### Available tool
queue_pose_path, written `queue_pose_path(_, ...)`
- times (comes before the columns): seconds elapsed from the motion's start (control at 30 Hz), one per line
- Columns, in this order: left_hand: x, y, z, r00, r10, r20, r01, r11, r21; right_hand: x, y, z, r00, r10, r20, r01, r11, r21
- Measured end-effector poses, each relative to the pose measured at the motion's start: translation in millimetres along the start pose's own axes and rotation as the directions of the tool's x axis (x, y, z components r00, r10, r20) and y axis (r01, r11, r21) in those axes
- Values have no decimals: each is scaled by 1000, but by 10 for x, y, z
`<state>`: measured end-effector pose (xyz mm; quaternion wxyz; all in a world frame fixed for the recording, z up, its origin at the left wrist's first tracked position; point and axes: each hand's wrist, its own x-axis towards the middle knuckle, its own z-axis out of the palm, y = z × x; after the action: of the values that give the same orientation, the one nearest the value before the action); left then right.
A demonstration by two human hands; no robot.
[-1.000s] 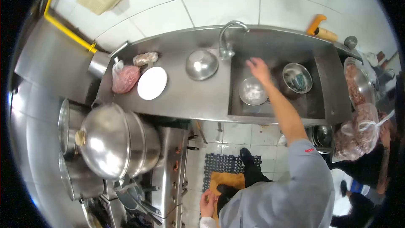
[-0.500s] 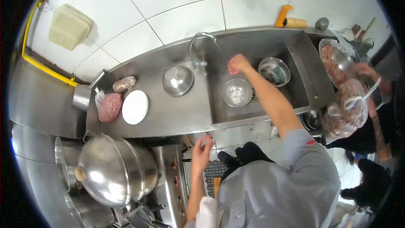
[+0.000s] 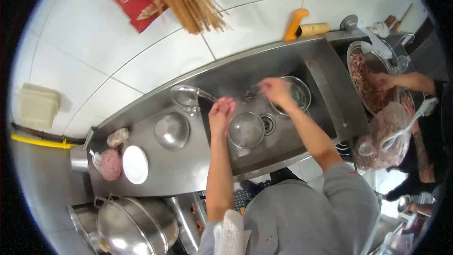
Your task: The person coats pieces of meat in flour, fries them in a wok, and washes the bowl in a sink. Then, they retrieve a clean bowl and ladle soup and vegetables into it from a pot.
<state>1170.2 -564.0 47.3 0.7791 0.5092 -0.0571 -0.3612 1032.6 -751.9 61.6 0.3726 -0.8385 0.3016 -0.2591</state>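
My left hand (image 3: pixel 221 114) is at the mouth of the running faucet (image 3: pixel 188 98), above the near-left part of the sink (image 3: pixel 302 137). Its fingers are loosely bent, and nothing shows in them. My right hand (image 3: pixel 277 91), fingers curled, is over the sink at the left rim of a metal bowl (image 3: pixel 302 95) with greenish contents. Beside its fingertips is a small dark blur (image 3: pixel 252 93); I cannot tell whether the hand holds it. Below and between my hands, a second bowl (image 3: pixel 246 130) stands in the sink, next to the drain (image 3: pixel 268 123).
On the left counter are an upturned metal bowl (image 3: pixel 171 131), white plates (image 3: pixel 135 165) and bagged meat (image 3: pixel 110 164). At right, another person's hand (image 3: pixel 381 81) is in a basin of minced meat (image 3: pixel 361 78). Big pots (image 3: pixel 137 226) stand lower left. An orange-handled tool (image 3: pixel 296 24) lies behind the sink.
My left hand has risen from beside the counter to the faucet. My right hand has moved away from the faucet toward the metal bowl. The camera view has shifted.
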Motion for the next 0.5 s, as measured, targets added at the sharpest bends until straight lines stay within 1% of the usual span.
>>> queue_pose_path(0.03,113,65,146,1000,-13,-8,13,1000,0,19,486,-147,977,208,-36,-211,964,-159)
queue_pose_path(0.07,197,140,251,1000,-12,16,10,998,68,56,1080,-233,915,394,86,-320,839,-441)
queue_pose_path(0.1,273,196,346,999,-10,43,4,991,136,1,1271,-285,839,540,69,-457,768,-448)
queue_pose_path(0.13,326,239,441,999,-21,34,17,990,139,-65,1499,-215,832,549,79,-461,764,-451)
queue_pose_path(0.2,352,269,514,999,-39,32,29,964,266,-221,1926,58,916,398,42,-308,768,-561)
queue_pose_path(0.23,407,148,367,998,-43,44,25,940,340,-133,1855,-38,867,492,78,-391,770,-504)
queue_pose_path(0.27,420,-88,43,999,-45,7,40,938,345,0,2133,-7,821,558,121,-444,756,-481)
queue_pose_path(0.3,385,-422,-420,990,110,83,-133,608,783,-63,1663,-278,914,405,33,-376,873,-310)
queue_pose_path(0.33,358,-706,-836,954,184,238,-254,70,965,-44,1658,-367,919,395,1,-390,909,-147)
queue_pose_path(0.37,232,-1037,-1218,992,79,93,-88,-59,994,-52,1431,-550,940,339,-36,-341,938,-67)
queue_pose_path(0.4,121,-1277,-1403,998,-7,-65,62,-195,979,-65,1366,-649,952,296,-72,-293,955,53)
queue_pose_path(0.43,62,-1251,-1286,997,-3,-73,71,-197,978,-102,1384,-738,962,273,-3,-261,925,275)
queue_pose_path(0.47,-26,-1150,-1101,968,-100,-232,242,95,966,-143,1217,-808,962,272,0,-261,924,280)
queue_pose_path(0.5,-61,-1083,-979,910,-234,-343,409,359,839,-174,949,-884,916,381,128,-382,726,572)
